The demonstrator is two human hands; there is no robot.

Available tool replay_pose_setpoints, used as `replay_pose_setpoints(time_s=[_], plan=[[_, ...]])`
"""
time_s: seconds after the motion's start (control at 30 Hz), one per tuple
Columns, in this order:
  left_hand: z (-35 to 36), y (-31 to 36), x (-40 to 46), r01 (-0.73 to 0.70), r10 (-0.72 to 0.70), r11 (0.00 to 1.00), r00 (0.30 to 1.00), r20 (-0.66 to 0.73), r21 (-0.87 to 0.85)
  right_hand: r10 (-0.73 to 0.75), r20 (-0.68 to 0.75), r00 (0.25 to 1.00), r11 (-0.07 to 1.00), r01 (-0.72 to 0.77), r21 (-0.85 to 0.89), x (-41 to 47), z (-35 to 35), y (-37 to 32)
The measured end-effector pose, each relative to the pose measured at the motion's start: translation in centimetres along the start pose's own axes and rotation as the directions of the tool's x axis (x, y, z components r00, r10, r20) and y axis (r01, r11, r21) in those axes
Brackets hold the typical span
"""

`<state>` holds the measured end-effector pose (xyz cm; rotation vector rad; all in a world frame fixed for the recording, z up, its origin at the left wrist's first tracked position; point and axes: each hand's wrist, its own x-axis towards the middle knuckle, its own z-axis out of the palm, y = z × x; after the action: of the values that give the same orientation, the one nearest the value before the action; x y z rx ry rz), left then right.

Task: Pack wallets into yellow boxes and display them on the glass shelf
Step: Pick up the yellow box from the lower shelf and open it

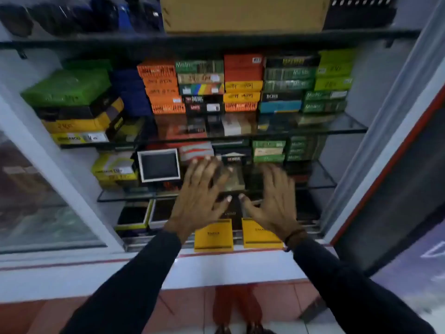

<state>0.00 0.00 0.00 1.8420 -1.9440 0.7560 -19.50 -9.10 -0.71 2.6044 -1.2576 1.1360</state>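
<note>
The left hand (pixel 199 196) is released, with the fingers spread wide and the palm facing the cabinet; it holds nothing. The right hand (pixel 274 201) is released in the same way, fingers spread, and a dark band sits on its wrist. Both hands hover in front of the middle glass shelf (pixel 125 196), close to each other, with the thumbs almost meeting. The picture is blurred here, so I cannot tell if the fingertips touch the small brownish box (pixel 234 180) that lies on this shelf between the hands.

Below the middle glass shelf, at the front edge of the cabinet floor, two yellow boxes (pixel 213 235) stand side by side, one under each hand, both closed, with dark print on the lid. On the middle glass shelf, left of the left hand, an open box with a dark wallet (pixel 159 165) stands upright and shows its inside. Further left on the same shelf lies a pile of yellow boxes with labels (pixel 113 168). Above the middle glass shelf, the next shelf carries many stacked boxes (pixel 240 85) in green, orange, yellow and black.
</note>
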Motion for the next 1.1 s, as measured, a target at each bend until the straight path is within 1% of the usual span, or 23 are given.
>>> replay_pose_setpoints(time_s=[0.03, 0.07, 0.1, 0.13, 0.17, 0.2, 0.23, 0.27, 0.3, 0.33, 0.4, 0.43, 0.47, 0.6, 0.67, 0.73, 0.8, 0.83, 0.9, 0.93, 1.03, 1.07, 1.1], plan=[[1.6, 0.7, -1.3, -0.022, 0.024, 0.999, 0.996, 0.084, -0.03, 0.049, 0.117, 0.992, 0.987, -0.067, 0.15, -1.2, 1.6, 0.1], [3.0, 1.1, -2.2, -0.039, 0.048, 0.998, 0.984, 0.171, -0.054, 0.115, 0.248, 0.962, 0.94, -0.186, 0.287, -1.9, 3.0, -0.1], [4.8, 1.7, -3.6, -0.033, 0.058, 0.996, 0.953, 0.297, -0.087, 0.183, 0.383, 0.906, 0.866, -0.333, 0.373, -3.2, 4.6, 0.0], [6.0, 2.4, -4.7, -0.012, 0.057, 0.994, 0.9, 0.431, -0.108, 0.26, 0.519, 0.814, 0.738, -0.514, 0.438, -4.2, 6.0, -0.4], [7.6, 2.7, -5.3, 0.003, 0.059, 0.993, 0.855, 0.515, -0.12, 0.307, 0.638, 0.706, 0.574, -0.672, 0.468, -4.7, 7.7, -0.2], [8.9, 2.9, -5.5, 0.038, 0.043, 0.992, 0.805, 0.591, -0.124, 0.343, 0.747, 0.569, 0.384, -0.811, 0.441, -5.0, 9.0, -0.2], [10.2, 3.0, -5.6, 0.057, 0.028, 0.992, 0.781, 0.624, -0.115, 0.336, 0.831, 0.444, 0.222, -0.895, 0.388, -5.1, 10.5, -0.1], [11.1, 2.9, -5.5, 0.083, 0.005, 0.992, 0.743, 0.669, -0.1, 0.32, 0.887, 0.333, 0.099, -0.943, 0.318, -5.0, 11.5, 0.0], [12.2, 2.9, -5.6, 0.097, -0.001, 0.991, 0.702, 0.712, -0.095, 0.311, 0.914, 0.262, 0.041, -0.964, 0.262, -5.1, 12.8, 0.1], [13.1, 2.9, -5.6, 0.1, -0.002, 0.991, 0.661, 0.751, -0.085, 0.313, 0.926, 0.211, 0.024, -0.976, 0.215, -5.2, 13.7, 0.1], [14.4, 3.0, -5.5, 0.088, -0.011, 0.995, 0.624, 0.781, -0.056, 0.356, 0.92, 0.167, 0.055, -0.986, 0.157, -5.2, 14.8, 0.0], [14.9, 3.0, -5.5, 0.098, -0.022, 0.994, 0.629, 0.777, -0.052, 0.381, 0.909, 0.169, 0.077, -0.986, 0.151, -5.4, 15.0, -0.1], [15.1, 2.8, -5.4, 0.115, -0.029, 0.992, 0.636, 0.771, -0.058, 0.394, 0.904, 0.165, 0.072, -0.986, 0.148, -5.6, 15.1, -0.3], [14.6, 1.1, -5.5, 0.2, -0.003, 0.964, 0.67, 0.743, -0.176, 0.401, 0.902, 0.163, -0.013, -0.983, 0.183, -5.9, 14.9, -0.2], [13.5, -0.1, -5.5, 0.294, -0.003, 0.918, 0.679, 0.734, -0.268, 0.417, 0.884, 0.212, 0.007, -0.973, 0.23, -5.8, 14.5, -0.3], [12.4, -1.2, -5.5, 0.367, -0.007, 0.862, 0.699, 0.715, -0.35, 0.42, 0.853, 0.308, 0.107, -0.951, 0.291, -5.5, 14.4, -0.8], [11.4, -1.8, -5.2, 0.407, -0.031, 0.828, 0.72, 0.693, -0.385, 0.435, 0.818, 0.377, 0.236, -0.924, 0.3, -5.4, 14.5, -1.6], [11.2, -2.1, -5.1, 0.421, -0.047, 0.819, 0.727, 0.685, -0.39, 0.444, 0.805, 0.393, 0.264, -0.916, 0.301, -5.4, 14.7, -1.9], [10.9, -2.5, -5.0, 0.455, -0.08, 0.802, 0.724, 0.686, -0.386, 0.442, 0.792, 0.421, 0.274, -0.904, 0.328, -5.3, 14.9, -2.6], [10.8, -2.9, -5.1, 0.472, -0.092, 0.79, 0.721, 0.687, -0.39, 0.449, 0.777, 0.442, 0.296, -0.894, 0.337, -5.3, 15.0, -3.0], [10.7, -3.6, -5.5, 0.513, -0.098, 0.737, 0.726, 0.68, -0.441, 0.513, 0.685, 0.517, 0.471, -0.837, 0.279, -5.7, 15.0, -2.6], [10.7, -3.8, -5.7, 0.526, -0.097, 0.713, 0.728, 0.678, -0.463, 0.53, 0.661, 0.531, 0.5, -0.825, 0.262, -5.8, 15.1, -2.2], [10.7, -4.0, -5.9, 0.539, -0.092, 0.688, 0.73, 0.678, -0.487, 0.547, 0.65, 0.527, 0.496, -0.83, 0.255, -6.0, 15.1, -2.0]])
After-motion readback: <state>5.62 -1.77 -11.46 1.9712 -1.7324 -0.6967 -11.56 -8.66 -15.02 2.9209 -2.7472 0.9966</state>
